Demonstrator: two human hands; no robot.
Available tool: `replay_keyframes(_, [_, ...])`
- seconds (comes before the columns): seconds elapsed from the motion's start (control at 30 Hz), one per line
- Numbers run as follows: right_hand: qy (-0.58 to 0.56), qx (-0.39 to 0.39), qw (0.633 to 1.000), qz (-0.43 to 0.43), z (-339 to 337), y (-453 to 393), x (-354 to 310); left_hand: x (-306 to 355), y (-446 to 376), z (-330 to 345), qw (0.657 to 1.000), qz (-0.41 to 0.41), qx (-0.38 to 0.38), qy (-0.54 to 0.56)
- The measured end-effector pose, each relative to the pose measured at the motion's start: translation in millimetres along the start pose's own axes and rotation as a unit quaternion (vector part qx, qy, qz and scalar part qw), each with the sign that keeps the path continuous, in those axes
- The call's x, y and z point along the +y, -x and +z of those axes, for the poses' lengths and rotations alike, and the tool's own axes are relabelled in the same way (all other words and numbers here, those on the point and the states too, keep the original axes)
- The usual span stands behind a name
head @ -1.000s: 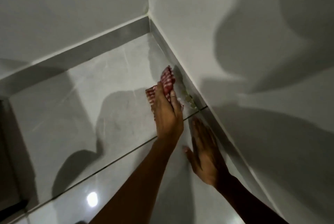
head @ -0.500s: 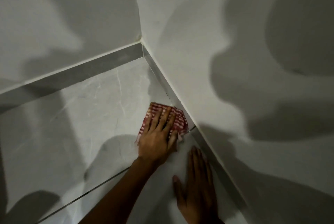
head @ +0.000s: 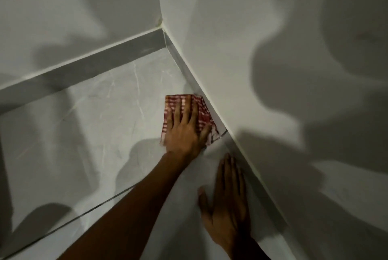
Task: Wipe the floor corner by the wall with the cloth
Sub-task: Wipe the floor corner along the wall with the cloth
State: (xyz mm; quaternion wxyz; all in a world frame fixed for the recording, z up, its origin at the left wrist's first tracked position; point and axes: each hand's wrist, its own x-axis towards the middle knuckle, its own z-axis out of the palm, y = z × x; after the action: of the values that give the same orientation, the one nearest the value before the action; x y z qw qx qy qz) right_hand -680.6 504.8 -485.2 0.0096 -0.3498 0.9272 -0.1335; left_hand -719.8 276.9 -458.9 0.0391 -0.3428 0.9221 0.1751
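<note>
Pale walls (head: 252,35) and grey skirting (head: 88,66) frame the marbled floor (head: 94,125), where the right hand (head: 227,213) lies flat and empty while the left hand (head: 184,133), fingers spread, presses the red-and-white checked cloth (head: 204,112) against the right-hand skirting — nearer the corner than half a second ago.

The floor (head: 100,117) lay open to the left of the cloth (head: 178,102) and ahead toward the corner, while the wall (head: 262,70) and its skirting (head: 189,75) closed off the right side, touching the cloth's edge.
</note>
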Motion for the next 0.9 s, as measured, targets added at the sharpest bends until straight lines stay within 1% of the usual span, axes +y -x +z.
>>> replay_keyframes(0.17, [-0.012, -0.033, 0.999, 0.01, 0, 0, 1, 2, 14, 2, 1.0, 0.017, 0.016, -0.005])
replay_keyframes(0.3, [0.007, -0.05, 0.999, 0.001, -1, -1, 1, -23, 9, -1, 0.996, 0.079, 0.021, -0.039])
replay_keyframes(0.37, [0.012, -0.052, 0.999, -0.012, -2, -3, 1, -33, 3, -3, 0.994, 0.091, 0.013, -0.062])
replay_keyframes(0.47, [0.014, -0.055, 0.998, -0.017, -2, -5, 2, -18, -6, -6, 0.998, 0.032, -0.009, -0.055])
replay_keyframes(0.53, [0.017, -0.057, 0.998, -0.013, -2, -6, 1, 2, -2, -4, 1.0, 0.001, 0.004, -0.024])
replay_keyframes(0.57, [0.015, -0.056, 0.998, -0.01, -2, -6, 0, 10, 5, 0, 1.0, -0.002, 0.013, -0.01])
replay_keyframes(0.6, [0.011, -0.052, 0.999, -0.007, -2, -7, 0, 14, 15, 5, 1.0, 0.009, 0.025, 0.003])
replay_keyframes(0.67, [0.003, -0.049, 0.999, -0.002, 0, -4, 2, 11, 39, 11, 0.995, 0.078, 0.057, 0.0])
replay_keyframes(0.73, [-0.001, -0.047, 0.999, 0.004, -1, -2, 2, -9, 53, 12, 0.984, 0.163, 0.053, -0.042])
replay_keyframes(0.8, [0.002, -0.044, 0.999, 0.02, 2, 0, 2, -31, 52, 7, 0.974, 0.214, 0.049, -0.056])
replay_keyframes(0.83, [0.0, -0.043, 0.999, 0.025, 3, 0, 0, -35, 48, 5, 0.971, 0.221, 0.069, -0.056])
replay_keyframes(0.9, [-0.005, -0.04, 0.999, 0.024, 3, -1, -1, -27, 44, 6, 0.976, 0.19, 0.099, -0.049])
